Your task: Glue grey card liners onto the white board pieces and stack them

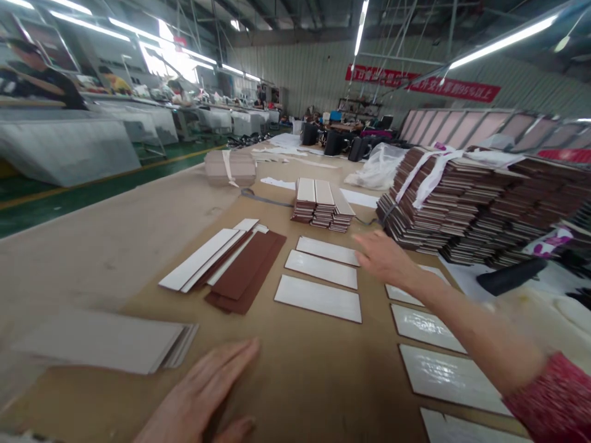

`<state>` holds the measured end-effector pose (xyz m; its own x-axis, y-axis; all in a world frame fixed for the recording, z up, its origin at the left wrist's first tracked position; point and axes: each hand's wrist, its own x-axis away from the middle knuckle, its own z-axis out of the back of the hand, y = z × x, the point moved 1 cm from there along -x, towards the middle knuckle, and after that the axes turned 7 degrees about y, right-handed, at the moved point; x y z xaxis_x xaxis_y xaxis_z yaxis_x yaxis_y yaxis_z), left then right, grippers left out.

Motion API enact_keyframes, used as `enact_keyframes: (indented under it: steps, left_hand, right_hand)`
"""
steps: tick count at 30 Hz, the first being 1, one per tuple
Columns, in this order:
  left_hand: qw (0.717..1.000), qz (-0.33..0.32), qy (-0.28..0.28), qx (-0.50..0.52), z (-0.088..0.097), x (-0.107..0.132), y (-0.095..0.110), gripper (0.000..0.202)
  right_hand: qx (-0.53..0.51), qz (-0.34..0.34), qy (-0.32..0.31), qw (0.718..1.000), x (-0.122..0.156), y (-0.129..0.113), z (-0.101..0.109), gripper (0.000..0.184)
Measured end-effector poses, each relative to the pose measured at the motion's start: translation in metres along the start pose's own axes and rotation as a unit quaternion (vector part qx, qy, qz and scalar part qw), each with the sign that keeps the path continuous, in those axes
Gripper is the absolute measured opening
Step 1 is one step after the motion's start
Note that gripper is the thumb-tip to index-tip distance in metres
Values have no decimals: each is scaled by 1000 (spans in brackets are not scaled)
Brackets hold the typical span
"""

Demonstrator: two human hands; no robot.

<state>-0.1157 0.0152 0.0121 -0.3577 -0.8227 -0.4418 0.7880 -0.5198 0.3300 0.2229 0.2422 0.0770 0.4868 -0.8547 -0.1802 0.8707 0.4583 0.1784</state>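
Three white strips [321, 269], dark-edged, flat in column; glossier strips [436, 372] to right

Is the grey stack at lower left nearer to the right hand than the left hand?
No, the grey stack lies beside the left hand, while the right hand is over by the white strips.

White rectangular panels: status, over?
Left hand open, nothing visibly held. Right hand beside farthest centre panel, contact unclear. Right forearm partly hides glossy white panels.

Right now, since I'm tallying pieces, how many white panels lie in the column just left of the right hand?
3: the near panel, the middle panel and the far panel, its corner by the right hand. Any beneath would be hidden.
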Motion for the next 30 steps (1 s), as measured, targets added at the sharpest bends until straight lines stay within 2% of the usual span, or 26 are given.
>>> enact_keyframes:
  steps: [3,6,10,14,19,25,28,30]
  left_hand:
    - [1000,-8,-12,-11,-4,-24,8,66]
    - [998,10,-37,-42,-20,-48,13,60]
    - [989,70,-87,-95,-44,-71,16,58]
    - [985,82,-97,-115,-52,-79,19,56]
    - [987,76,-103,-98,-47,-67,25,57]
    - [991,78,-90,-58,-32,-23,39,58]
    - [992,70,-95,-31,-26,-6,45,59]
    - [994,66,-85,-17,-25,-1,45,60]
  right_hand:
    - [-32,8,-40,999,56,-24,8,41]
    - [-72,-23,-75,994,96,-42,9,45]
    - [-122,-38,-89,988,117,-56,1,49]
    - [-125,-34,-62,990,121,-62,-5,45]
    - [-129,-15,-33,991,136,-68,-8,46]
    - [-148,20,44,988,182,-87,-14,51]
    - [-180,25,60,982,198,-91,-8,53]
    - [-203,-4,53,978,199,-86,0,53]
